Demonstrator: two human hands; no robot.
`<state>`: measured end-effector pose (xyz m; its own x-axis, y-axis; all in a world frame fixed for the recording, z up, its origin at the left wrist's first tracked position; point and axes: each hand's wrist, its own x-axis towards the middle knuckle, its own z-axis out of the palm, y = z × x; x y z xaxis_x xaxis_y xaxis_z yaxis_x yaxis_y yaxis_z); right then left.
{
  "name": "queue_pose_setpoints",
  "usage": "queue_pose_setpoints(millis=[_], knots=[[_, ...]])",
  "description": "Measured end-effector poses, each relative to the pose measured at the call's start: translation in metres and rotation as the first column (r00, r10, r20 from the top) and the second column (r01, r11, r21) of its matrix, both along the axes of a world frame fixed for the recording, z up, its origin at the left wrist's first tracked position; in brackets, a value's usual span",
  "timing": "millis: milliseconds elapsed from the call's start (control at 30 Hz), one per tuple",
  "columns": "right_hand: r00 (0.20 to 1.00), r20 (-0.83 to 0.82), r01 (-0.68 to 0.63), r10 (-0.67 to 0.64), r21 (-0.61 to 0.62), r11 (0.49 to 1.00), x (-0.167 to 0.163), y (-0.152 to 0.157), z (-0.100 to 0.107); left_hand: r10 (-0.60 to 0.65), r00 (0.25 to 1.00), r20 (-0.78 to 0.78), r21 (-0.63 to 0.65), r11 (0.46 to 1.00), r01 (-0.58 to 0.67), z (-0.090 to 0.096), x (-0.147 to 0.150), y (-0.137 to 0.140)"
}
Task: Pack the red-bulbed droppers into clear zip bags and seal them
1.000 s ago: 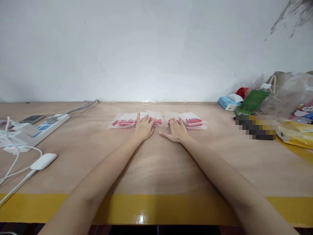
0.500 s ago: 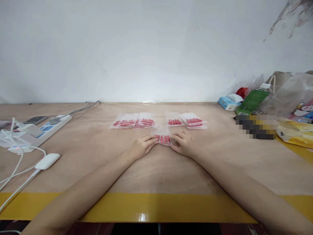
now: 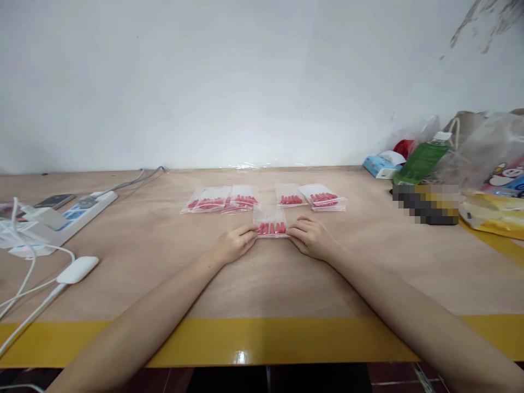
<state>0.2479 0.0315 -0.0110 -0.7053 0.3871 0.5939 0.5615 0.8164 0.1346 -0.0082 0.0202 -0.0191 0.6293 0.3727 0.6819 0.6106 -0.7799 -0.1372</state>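
A small clear zip bag (image 3: 271, 216) with several red, elongated pieces in a row lies mid-table, its near edge towards me. My left hand (image 3: 237, 243) pinches the bag's near left corner between thumb and fingers. At the near right corner, my right hand (image 3: 310, 237) grips the same bag with its fingers closed. Just beyond it, two bag groups lie on the table: overlapping bags of red pieces (image 3: 208, 200) on the left, and a small pile of such bags (image 3: 322, 197) with a single bag (image 3: 290, 195) beside it on the right.
At the left are a white power strip (image 3: 82, 222) with plugs, a phone (image 3: 55, 201), and a white adapter (image 3: 77, 270) with cables. On the right lie a tissue pack (image 3: 382, 165), a green bottle (image 3: 421, 162), a blurred dark object (image 3: 428, 210) and plastic bags (image 3: 487, 147).
Both hands have stayed at the bag. Its near edge now lies straighter between them, and the right fingers have closed onto its corner. The view has shifted slightly.
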Motion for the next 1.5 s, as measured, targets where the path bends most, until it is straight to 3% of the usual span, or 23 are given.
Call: queue_pose_setpoints(millis=[367,567,833,1100,1300,1400,1500], knots=[[0.994,0.053,0.101,-0.100,-0.017,0.995,0.002,0.001,0.003,-0.122,0.990,-0.070,0.085,0.988,0.128,0.009,0.002,0.002],[0.995,-0.048,0.087,-0.087,-0.009,0.996,-0.018,-0.003,0.000,-0.026,0.998,-0.065,-0.002,1.000,0.026,0.011,0.009,0.001],[0.997,0.059,0.051,-0.058,0.114,0.992,-0.049,-0.008,-0.001,-0.028,0.998,-0.059,-0.006,1.000,0.028,0.012,0.015,0.000],[0.994,0.077,0.068,-0.081,0.157,0.985,-0.030,-0.008,0.003,-0.005,1.000,-0.014,-0.019,1.000,0.004,0.016,0.013,-0.004],[0.977,0.102,0.167,-0.188,0.188,0.968,0.004,-0.001,0.000,0.006,1.000,-0.004,-0.040,0.999,-0.006,0.017,0.011,-0.006],[0.974,0.121,0.170,-0.189,0.151,0.974,0.009,0.004,0.001,-0.006,1.000,0.015,-0.046,0.999,0.006,0.016,0.010,-0.004],[0.985,0.111,0.125,-0.128,0.032,0.992,0.005,0.003,0.003,-0.020,0.999,0.032,-0.042,0.999,0.021,0.014,0.010,-0.003]])
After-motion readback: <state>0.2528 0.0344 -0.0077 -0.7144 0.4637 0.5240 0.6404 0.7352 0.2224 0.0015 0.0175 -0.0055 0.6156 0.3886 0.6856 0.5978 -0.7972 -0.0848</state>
